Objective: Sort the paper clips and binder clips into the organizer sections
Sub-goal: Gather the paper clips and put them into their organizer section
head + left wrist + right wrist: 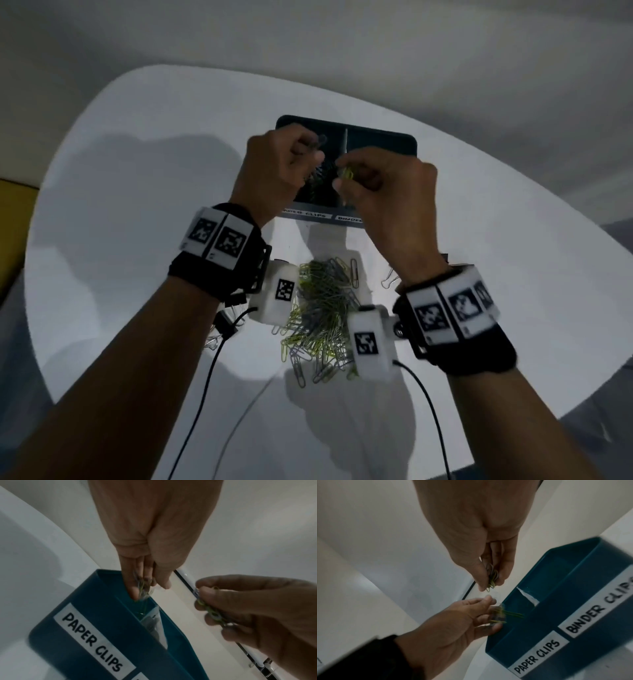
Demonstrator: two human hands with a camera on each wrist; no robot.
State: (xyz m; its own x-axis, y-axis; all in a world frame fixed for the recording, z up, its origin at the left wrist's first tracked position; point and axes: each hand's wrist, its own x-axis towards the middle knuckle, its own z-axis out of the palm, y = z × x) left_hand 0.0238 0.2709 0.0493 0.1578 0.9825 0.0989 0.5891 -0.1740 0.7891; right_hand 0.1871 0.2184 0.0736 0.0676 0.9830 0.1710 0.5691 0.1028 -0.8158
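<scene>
A dark teal organizer [387,137] stands at the back of the white table, its front labelled "PAPER CLIPS" [92,637] and "BINDER CLIPS" [597,608]. A pale divider [527,596] splits it. My left hand [313,150] hovers over the paper-clip section, pinching a blurred bunch of grey and yellow-green paper clips [142,588] that pokes out of the fingertips. Just to its right, my right hand [344,174] pinches a small bunch of yellow-green paper clips [491,580] above the organizer. Some clips lie inside the left section, half hidden by my hands.
A loose pile of grey and yellow-green paper clips [322,308] lies on the table between my wrists. Silver binder clips sit at its right [389,281] and left [214,339]. Camera cables [202,394] trail toward the table's near edge.
</scene>
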